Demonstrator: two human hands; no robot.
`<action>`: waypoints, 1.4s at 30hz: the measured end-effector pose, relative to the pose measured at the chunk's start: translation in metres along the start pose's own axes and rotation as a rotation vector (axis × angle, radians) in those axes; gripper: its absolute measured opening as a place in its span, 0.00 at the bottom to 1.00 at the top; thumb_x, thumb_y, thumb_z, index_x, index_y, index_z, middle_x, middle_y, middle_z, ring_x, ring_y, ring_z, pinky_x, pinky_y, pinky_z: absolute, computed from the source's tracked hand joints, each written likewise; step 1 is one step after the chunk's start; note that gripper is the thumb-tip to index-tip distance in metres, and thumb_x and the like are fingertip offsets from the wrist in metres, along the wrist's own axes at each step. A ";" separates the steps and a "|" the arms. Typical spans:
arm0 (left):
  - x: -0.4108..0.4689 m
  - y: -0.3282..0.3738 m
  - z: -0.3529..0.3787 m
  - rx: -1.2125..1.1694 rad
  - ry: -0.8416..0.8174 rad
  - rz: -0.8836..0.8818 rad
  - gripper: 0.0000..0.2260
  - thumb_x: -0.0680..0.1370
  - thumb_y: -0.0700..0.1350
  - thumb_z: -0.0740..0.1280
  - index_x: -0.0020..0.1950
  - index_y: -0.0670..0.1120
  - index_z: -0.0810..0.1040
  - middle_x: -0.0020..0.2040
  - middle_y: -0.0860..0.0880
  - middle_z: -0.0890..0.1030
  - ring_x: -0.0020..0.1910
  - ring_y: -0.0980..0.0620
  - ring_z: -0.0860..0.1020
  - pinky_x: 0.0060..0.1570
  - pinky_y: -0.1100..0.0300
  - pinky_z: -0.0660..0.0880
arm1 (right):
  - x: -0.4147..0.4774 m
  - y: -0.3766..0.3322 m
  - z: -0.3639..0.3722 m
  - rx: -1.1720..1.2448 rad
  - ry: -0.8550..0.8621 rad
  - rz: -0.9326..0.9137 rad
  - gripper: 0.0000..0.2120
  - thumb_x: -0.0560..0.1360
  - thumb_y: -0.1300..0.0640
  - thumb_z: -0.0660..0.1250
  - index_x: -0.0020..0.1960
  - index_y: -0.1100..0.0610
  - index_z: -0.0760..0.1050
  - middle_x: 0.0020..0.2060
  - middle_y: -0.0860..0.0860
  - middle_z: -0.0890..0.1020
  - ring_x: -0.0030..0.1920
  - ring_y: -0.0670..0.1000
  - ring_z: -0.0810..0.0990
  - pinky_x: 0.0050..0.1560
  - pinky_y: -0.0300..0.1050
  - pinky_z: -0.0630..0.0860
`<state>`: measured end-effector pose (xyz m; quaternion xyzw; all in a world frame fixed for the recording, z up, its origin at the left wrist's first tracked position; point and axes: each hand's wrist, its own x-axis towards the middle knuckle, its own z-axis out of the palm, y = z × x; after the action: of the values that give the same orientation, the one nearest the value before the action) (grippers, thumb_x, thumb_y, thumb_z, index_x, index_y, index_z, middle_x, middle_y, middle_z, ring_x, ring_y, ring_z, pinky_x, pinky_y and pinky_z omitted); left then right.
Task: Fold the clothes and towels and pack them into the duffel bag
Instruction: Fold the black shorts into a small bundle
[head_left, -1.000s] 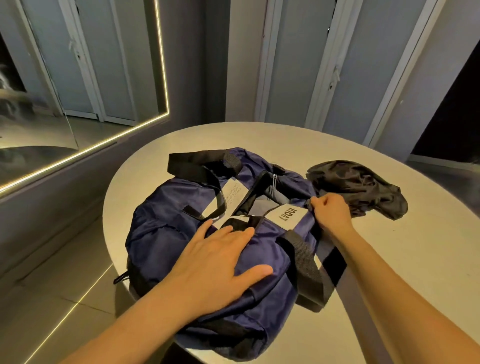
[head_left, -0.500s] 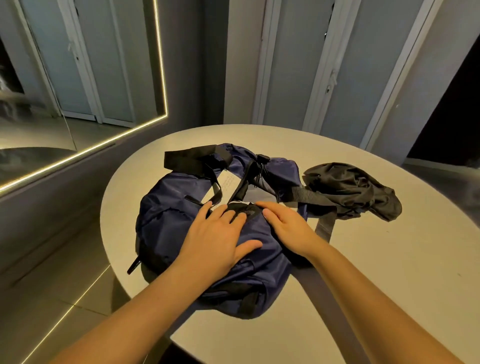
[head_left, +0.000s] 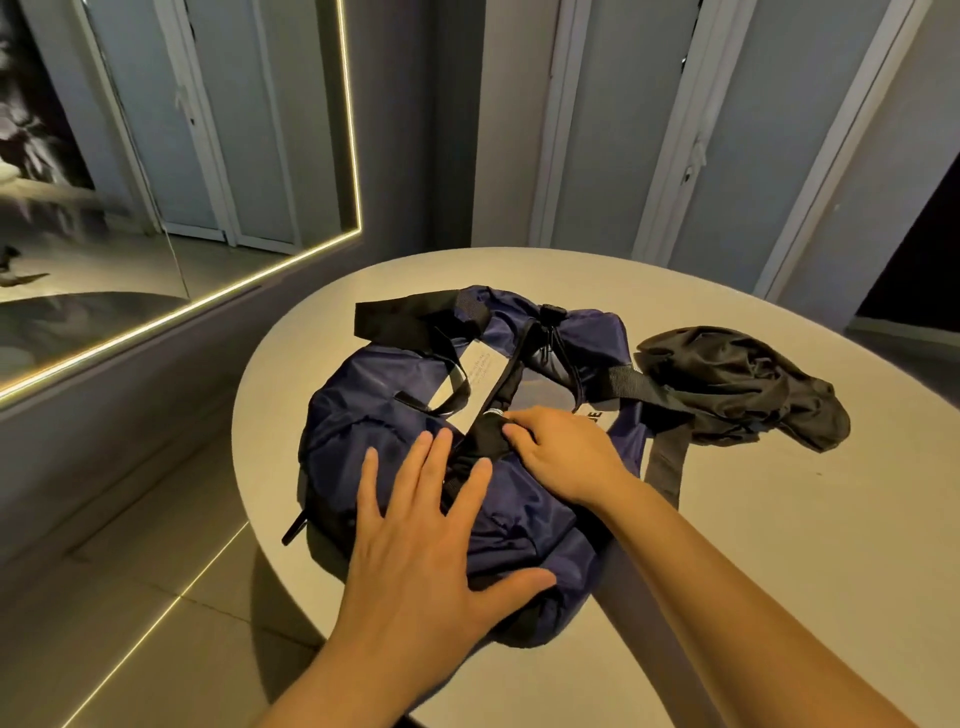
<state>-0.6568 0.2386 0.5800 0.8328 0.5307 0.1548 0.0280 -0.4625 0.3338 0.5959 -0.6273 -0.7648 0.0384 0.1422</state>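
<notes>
The duffel bag (head_left: 363, 415) lies at the counter's (head_left: 779, 571) left edge. The left hand (head_left: 431, 530) presses it, fingers spread wide; the right hand (head_left: 566, 452) pinches its black flap. A crumpled black garment (head_left: 737, 384) lies beside it.

- Indoor dressing or changing room, by the look; lighting dim.
- Large wall mirror (head_left: 156, 197) on the left, edged with a lit strip (head_left: 355, 130).
- Row of tall pale doors (head_left: 613, 130) in white frames, with small latches, behind.
- Rounded pale table (head_left: 779, 545); tiled floor (head_left: 78, 571) with an inlaid light line.
</notes>
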 end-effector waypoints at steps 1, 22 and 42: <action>0.001 -0.001 0.004 0.020 0.007 0.010 0.44 0.73 0.81 0.49 0.79 0.54 0.68 0.81 0.43 0.63 0.82 0.44 0.57 0.75 0.32 0.48 | -0.002 0.003 0.002 0.019 0.026 -0.008 0.17 0.86 0.48 0.55 0.63 0.51 0.79 0.48 0.53 0.84 0.45 0.57 0.80 0.45 0.55 0.77; 0.058 0.007 -0.006 -0.035 -0.258 0.168 0.42 0.73 0.79 0.43 0.83 0.60 0.47 0.84 0.58 0.46 0.81 0.59 0.41 0.80 0.47 0.42 | -0.011 0.053 -0.023 -0.076 0.017 -0.114 0.20 0.86 0.44 0.48 0.45 0.48 0.74 0.38 0.45 0.78 0.43 0.48 0.76 0.70 0.53 0.62; 0.097 -0.021 0.011 0.224 -0.082 0.176 0.46 0.73 0.74 0.32 0.81 0.51 0.62 0.80 0.54 0.64 0.80 0.53 0.57 0.80 0.42 0.46 | -0.044 0.034 -0.003 -0.083 0.422 0.018 0.23 0.85 0.42 0.50 0.73 0.51 0.70 0.69 0.51 0.73 0.69 0.55 0.70 0.67 0.56 0.70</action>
<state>-0.6346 0.3353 0.5874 0.8797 0.4679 0.0625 -0.0572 -0.4214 0.2981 0.5837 -0.6334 -0.7134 -0.1239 0.2729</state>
